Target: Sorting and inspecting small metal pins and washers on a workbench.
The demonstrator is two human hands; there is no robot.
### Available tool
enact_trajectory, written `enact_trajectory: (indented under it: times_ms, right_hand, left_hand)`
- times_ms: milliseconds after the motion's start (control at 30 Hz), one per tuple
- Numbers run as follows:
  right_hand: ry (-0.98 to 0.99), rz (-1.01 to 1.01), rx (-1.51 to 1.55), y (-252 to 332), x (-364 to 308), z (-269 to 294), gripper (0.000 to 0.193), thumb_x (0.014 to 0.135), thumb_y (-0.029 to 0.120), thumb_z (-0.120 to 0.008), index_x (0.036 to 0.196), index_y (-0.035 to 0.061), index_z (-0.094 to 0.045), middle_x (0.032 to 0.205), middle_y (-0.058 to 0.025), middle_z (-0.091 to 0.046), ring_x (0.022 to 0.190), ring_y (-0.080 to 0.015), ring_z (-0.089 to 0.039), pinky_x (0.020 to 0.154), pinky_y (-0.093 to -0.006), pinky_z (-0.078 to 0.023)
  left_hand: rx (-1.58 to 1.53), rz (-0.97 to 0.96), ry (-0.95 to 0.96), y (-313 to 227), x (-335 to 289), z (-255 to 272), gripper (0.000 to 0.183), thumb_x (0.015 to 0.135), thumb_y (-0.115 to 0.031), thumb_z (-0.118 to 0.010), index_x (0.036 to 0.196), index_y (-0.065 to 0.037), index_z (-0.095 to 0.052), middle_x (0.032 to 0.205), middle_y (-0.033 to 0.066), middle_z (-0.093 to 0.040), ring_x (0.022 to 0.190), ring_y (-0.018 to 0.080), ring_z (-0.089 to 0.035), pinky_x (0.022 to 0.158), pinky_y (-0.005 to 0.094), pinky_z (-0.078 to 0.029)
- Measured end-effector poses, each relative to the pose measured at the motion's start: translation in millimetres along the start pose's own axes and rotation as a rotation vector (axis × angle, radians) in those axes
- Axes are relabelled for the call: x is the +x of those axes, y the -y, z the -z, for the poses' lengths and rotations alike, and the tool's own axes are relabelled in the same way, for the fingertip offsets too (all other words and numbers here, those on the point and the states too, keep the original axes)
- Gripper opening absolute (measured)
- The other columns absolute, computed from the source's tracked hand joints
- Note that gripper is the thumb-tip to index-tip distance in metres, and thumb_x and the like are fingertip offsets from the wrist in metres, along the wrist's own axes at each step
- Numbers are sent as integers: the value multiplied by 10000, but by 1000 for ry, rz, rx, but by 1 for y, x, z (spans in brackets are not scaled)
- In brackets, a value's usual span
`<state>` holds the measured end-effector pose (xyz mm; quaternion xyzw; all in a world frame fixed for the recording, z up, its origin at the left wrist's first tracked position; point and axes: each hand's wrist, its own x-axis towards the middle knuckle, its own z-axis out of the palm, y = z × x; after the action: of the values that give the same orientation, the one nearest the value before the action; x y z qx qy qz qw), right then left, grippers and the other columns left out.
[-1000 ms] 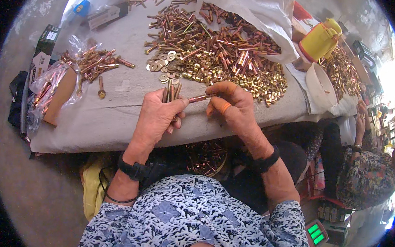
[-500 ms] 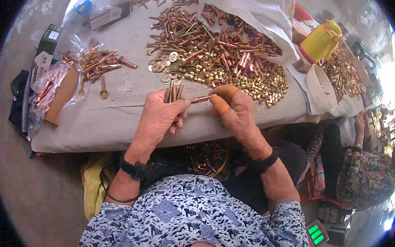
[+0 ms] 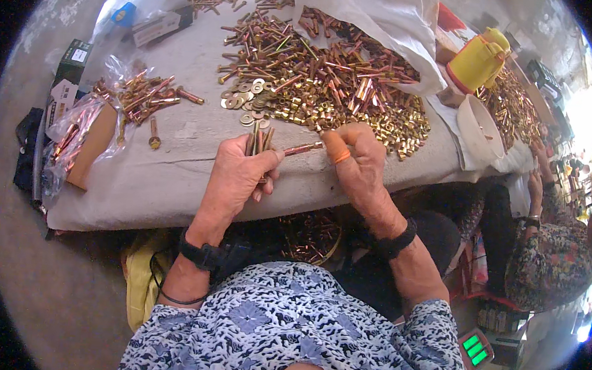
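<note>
My left hand (image 3: 236,171) is closed around several brassy bolts, which stand up out of the fist. From the same hand a coppery sleeve-type bolt (image 3: 301,149) sticks out to the right, gripped near the thumb. My right hand (image 3: 357,161) is just beyond that bolt's tip, its thumb and fingers bent together. An orange band (image 3: 339,152) wraps one of its digits. Whatever lies between those fingertips is too small or hidden to make out. Behind the hands are a heap of brass nuts (image 3: 381,122) and some flat washers (image 3: 247,97).
A large pile of bolts (image 3: 270,48) covers the back of the cloth-covered table (image 3: 139,199), beside a white sack (image 3: 374,20). Bagged bolts (image 3: 142,97) lie left. A white bowl (image 3: 479,132) and yellow thermos (image 3: 478,60) stand right. Another person's arm (image 3: 535,193) shows at far right.
My right hand has drawn its fingers in and shifted slightly off the bolt's end, baring its tip. My left hand stays in place with its bolts. The other person's arms have moved.
</note>
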<state>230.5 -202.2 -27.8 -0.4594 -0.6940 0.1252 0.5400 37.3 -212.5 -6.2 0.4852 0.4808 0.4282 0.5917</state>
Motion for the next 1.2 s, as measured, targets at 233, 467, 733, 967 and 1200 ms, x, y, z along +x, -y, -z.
enact_trajectory:
  times_ms: [233, 467, 733, 967, 1200]
  right_hand:
    - [101, 37, 8, 0, 0, 5, 138, 754, 152, -657, 712, 53, -572, 696, -90, -547, 702, -248, -516, 631, -366, -410]
    - [68, 234, 38, 6, 8, 2, 117, 748, 140, -654, 746, 48, -582, 745, -92, -571, 743, -255, -536, 653, -360, -427]
    - [34, 233, 10, 8, 7, 3, 120, 742, 131, -656, 728, 39, -579, 735, -101, -568, 717, -271, -543, 642, -361, -433]
    - [86, -14, -4, 5, -2, 7, 90, 732, 102, -660, 756, 54, -587, 722, -93, -564, 704, -269, -539, 626, -354, -429]
    - [210, -215, -46, 12, -1, 7, 100, 746, 101, -657, 809, 54, -595, 754, -109, -571, 705, -267, -548, 627, -350, -433]
  left_hand:
    - [-49, 23, 2, 1, 1, 2, 156, 767, -153, -636, 770, -39, -529, 568, 37, -545, 385, 73, -474, 294, 200, -320]
    - [-64, 15, 7, 0, 1, 2, 164, 764, -159, -638, 783, -38, -530, 574, 38, -546, 389, 77, -478, 294, 201, -320]
    - [-34, 6, -3, -1, -1, 1, 146, 775, -156, -624, 770, -37, -539, 574, 33, -546, 394, 75, -480, 300, 199, -321]
    - [2, 20, 28, -4, -2, 1, 151, 772, -139, -632, 757, -16, -546, 576, 35, -550, 403, 70, -500, 302, 188, -336]
    - [89, 32, 39, -5, -4, 4, 178, 769, -201, -643, 762, -57, -538, 566, 5, -539, 411, 61, -483, 319, 186, -338]
